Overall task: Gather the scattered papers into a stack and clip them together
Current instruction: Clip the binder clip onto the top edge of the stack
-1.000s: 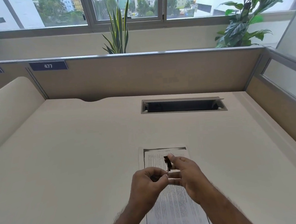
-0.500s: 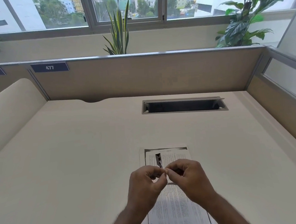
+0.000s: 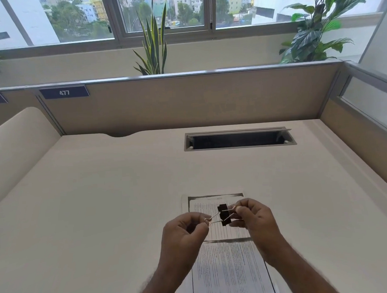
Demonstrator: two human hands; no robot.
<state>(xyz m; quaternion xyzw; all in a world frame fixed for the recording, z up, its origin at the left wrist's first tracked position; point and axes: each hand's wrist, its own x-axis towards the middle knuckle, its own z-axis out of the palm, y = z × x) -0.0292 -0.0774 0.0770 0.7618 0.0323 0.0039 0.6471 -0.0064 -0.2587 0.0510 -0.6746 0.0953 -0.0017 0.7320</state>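
A stack of printed papers (image 3: 229, 271) lies on the beige desk near its front edge, running from under my hands toward me. Above it I hold a black binder clip (image 3: 224, 214) in the air. My left hand (image 3: 182, 235) pinches one silver wire handle between thumb and forefinger. My right hand (image 3: 256, 219) pinches the other wire handle, so the two handles are spread to left and right of the black body. The clip is not touching the papers.
A rectangular cable slot (image 3: 239, 139) is cut into the desk (image 3: 101, 208) at the back right. Beige partition panels (image 3: 185, 101) wall the desk at the back and on the right, and a curved divider (image 3: 13, 146) stands at the left. Plants stand behind the partition.
My hands have moved apart. The clip, earlier held upright close between both hands, now hangs between them with its wire handles pulled out to either side.
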